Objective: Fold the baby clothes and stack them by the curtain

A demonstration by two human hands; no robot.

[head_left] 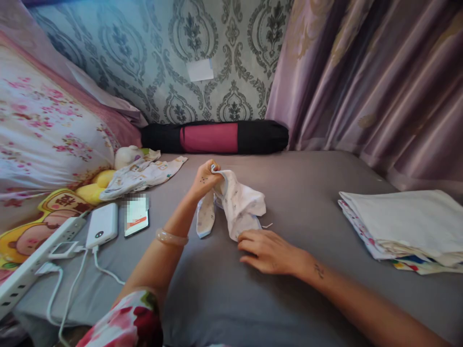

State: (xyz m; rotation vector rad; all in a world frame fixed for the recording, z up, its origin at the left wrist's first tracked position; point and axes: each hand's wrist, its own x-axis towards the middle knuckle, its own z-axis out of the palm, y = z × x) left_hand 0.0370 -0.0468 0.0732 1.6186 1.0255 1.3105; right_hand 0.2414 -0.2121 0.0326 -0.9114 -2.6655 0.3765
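Observation:
A small white baby top (238,197) with a fine print and pale blue trim is bunched above the grey bed sheet. My left hand (209,179) is closed on its neckline edge and lifts that end. One sleeve hangs down below that hand. My right hand (269,249) lies palm down at the lower edge of the top. Its index fingertips touch the cloth, while the thumb stands apart from them. The far fingers of the right hand are partly hidden. A thin tie string sticks out just above its knuckles.
Folded cloths (401,221) lie at the right. On the left are a phone (137,219), a white power bank (103,222) with cables, a power strip (39,260), a printed baby garment (144,176) and plush toys (54,217). A black and red roll (210,137) lies against the wall.

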